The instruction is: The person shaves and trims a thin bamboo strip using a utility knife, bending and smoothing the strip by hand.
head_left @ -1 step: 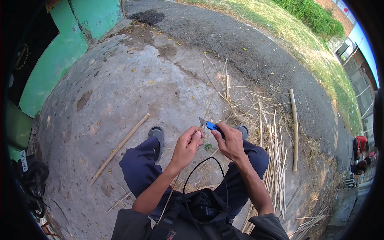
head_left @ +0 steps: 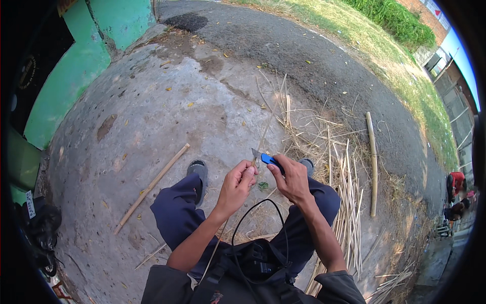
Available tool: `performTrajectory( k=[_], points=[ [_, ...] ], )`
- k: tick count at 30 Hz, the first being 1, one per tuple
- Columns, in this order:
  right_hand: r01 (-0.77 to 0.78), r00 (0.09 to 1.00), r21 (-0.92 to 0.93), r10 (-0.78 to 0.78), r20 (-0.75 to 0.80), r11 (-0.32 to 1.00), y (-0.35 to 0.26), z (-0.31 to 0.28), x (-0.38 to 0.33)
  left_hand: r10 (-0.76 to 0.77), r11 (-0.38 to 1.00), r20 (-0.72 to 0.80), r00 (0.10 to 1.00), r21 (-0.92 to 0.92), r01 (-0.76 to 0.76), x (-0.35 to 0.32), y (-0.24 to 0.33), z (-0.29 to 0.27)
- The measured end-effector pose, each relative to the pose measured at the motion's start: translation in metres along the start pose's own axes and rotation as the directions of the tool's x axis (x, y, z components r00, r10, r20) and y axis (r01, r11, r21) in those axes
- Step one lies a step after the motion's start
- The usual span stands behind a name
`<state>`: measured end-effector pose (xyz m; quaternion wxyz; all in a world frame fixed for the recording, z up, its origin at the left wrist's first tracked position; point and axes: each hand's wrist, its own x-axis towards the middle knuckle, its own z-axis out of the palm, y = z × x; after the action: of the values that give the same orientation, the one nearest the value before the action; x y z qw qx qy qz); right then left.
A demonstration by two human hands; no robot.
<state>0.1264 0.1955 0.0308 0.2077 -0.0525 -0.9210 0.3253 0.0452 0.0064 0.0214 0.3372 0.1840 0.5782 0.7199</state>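
Observation:
Between my knees, my left hand [head_left: 236, 186] is closed on a long thin bamboo strip [head_left: 264, 136]. The strip runs away from me past the fingers, and its near part trails down beside my left forearm. My right hand [head_left: 292, 181] grips a blue utility knife [head_left: 269, 159]. Its dark blade points left and lies at the strip, just above my left fingertips; whether it cuts in, I cannot tell. Part of the knife's handle is hidden inside my right palm.
A pile of split bamboo strips [head_left: 349, 197] and shavings [head_left: 324, 129] lies by my right leg. Beyond it rests a bamboo pole [head_left: 372, 164]; another bamboo stick [head_left: 152, 188] lies left of my left foot. A black cable [head_left: 263, 200] loops over my lap. People sit at the far right.

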Motion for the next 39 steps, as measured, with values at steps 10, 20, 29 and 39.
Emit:
performTrajectory(
  k=[10, 20, 29, 39],
  points=[
    [-0.049, 0.998, 0.001, 0.049, -0.040, 0.999, 0.000, -0.010, 0.004, 0.088, 0.991, -0.001, 0.996, 0.100, -0.088, 0.001, -0.004, 0.002],
    [0.005, 0.997, 0.008, -0.004, -0.079, 1.000, 0.007, -0.012, 0.004, 0.131, 0.969, -0.011, 0.991, 0.214, -0.126, -0.003, 0.002, 0.003],
    [-0.068, 0.984, -0.061, 0.057, -0.170, 0.996, 0.013, -0.029, 0.016, 0.161, 0.928, 0.012, 0.987, 0.339, -0.156, -0.010, 0.012, 0.012],
    [-0.041, 0.976, -0.093, 0.020, -0.219, 0.995, 0.020, -0.033, 0.021, 0.144, 0.903, -0.006, 0.990, 0.410, -0.129, -0.016, 0.026, 0.016]
  ],
)
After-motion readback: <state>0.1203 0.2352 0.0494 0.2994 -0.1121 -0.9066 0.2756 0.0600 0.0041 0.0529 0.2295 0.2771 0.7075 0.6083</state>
